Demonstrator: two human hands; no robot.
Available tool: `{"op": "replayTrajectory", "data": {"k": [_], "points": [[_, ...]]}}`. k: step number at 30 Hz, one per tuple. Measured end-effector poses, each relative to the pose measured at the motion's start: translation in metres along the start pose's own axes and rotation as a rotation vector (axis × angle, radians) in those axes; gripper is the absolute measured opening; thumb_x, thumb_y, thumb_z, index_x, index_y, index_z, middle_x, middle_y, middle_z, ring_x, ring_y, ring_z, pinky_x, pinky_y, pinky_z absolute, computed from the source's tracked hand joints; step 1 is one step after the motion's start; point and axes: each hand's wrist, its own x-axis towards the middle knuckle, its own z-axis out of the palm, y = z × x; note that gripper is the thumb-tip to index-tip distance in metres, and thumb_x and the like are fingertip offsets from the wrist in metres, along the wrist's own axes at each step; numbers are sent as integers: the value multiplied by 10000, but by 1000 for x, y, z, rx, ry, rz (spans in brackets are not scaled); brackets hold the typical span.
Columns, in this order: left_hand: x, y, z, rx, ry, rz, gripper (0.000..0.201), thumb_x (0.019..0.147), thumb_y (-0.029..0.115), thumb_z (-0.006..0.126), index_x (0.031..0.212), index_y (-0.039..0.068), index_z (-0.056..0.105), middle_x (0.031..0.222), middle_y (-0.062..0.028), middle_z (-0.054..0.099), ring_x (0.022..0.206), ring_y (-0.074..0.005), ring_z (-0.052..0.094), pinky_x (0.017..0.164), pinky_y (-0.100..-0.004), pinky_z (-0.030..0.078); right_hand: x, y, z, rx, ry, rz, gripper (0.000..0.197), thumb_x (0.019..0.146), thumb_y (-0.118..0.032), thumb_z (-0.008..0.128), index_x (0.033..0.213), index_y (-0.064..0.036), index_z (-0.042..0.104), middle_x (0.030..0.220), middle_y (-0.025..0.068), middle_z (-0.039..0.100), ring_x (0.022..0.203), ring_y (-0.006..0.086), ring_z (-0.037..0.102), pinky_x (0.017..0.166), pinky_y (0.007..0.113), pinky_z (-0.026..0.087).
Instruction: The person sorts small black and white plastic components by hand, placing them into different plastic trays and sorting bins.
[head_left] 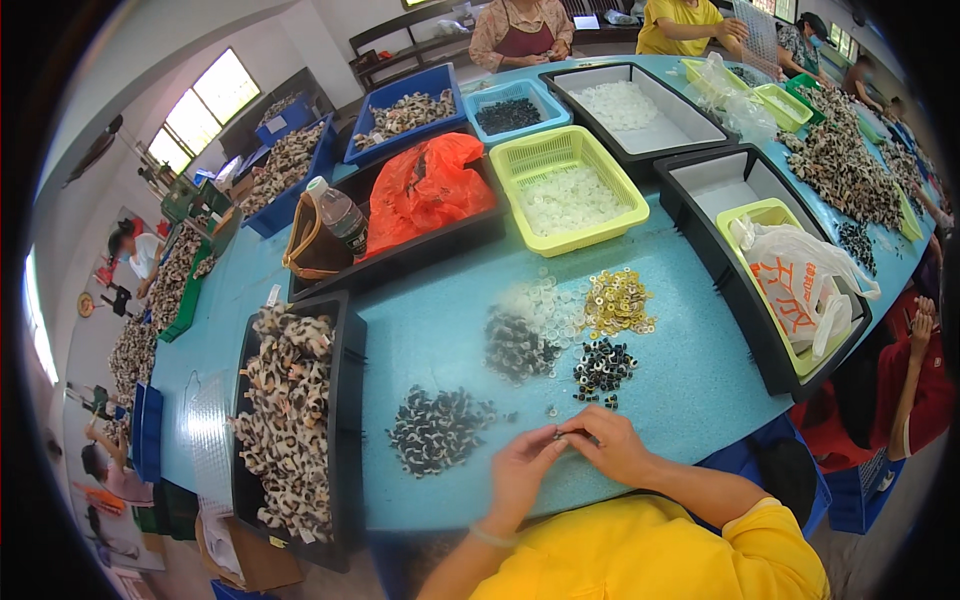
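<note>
My left hand (522, 468) and my right hand (608, 444) meet near the table's front edge, fingertips pinched together. Whatever they hold is too small to make out. Just beyond my right hand lies a pile of small black parts with pale centres (603, 367). Behind that sits a heap of yellow-and-white rings (618, 303). To its left, clear plastic washers (545, 303) merge into a dark, blurry pile of small pieces (518, 345). Left of my hands spreads a pile of grey-black small parts (438, 430). A few loose bits lie between the piles.
Left stands a black tray (347, 430) of small furry plush pieces. Beyond the piles are a yellow-green basket (575, 243) of clear washers and a black tray with a red plastic bag (425, 190) and a bottle (340, 215). Another black tray (700, 215) flanks the right. Other people work around the blue table.
</note>
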Motion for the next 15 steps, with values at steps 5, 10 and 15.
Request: {"op": "replayTrajectory", "data": {"k": [5, 10, 15], "points": [[11, 18, -12, 727, -39, 484, 223, 810, 75, 760, 1025, 35, 719, 976, -84, 704, 857, -221, 663, 759, -314, 533, -13, -8, 4, 356, -57, 361, 174, 905, -70, 659, 1073, -37, 686, 948, 130, 650, 852, 239, 660, 722, 320, 530], [37, 33, -32, 1346, 19, 969, 181, 753, 35, 720, 930, 71, 715, 896, -51, 653, 888, -265, 573, 811, -380, 456, -19, -7, -18, -44, -69, 129, 130, 883, -77, 664, 1009, -45, 675, 911, 124, 635, 818, 277, 643, 711, 362, 526], [38, 35, -55, 1422, 139, 904, 147, 738, 55, 721, 884, 70, 715, 875, -50, 642, 873, -264, 586, 815, -383, 456, -7, 15, -65, -289, 14, 21, 138, 844, -62, 684, 979, -79, 662, 952, 104, 607, 839, 309, 623, 706, 385, 521]]}}
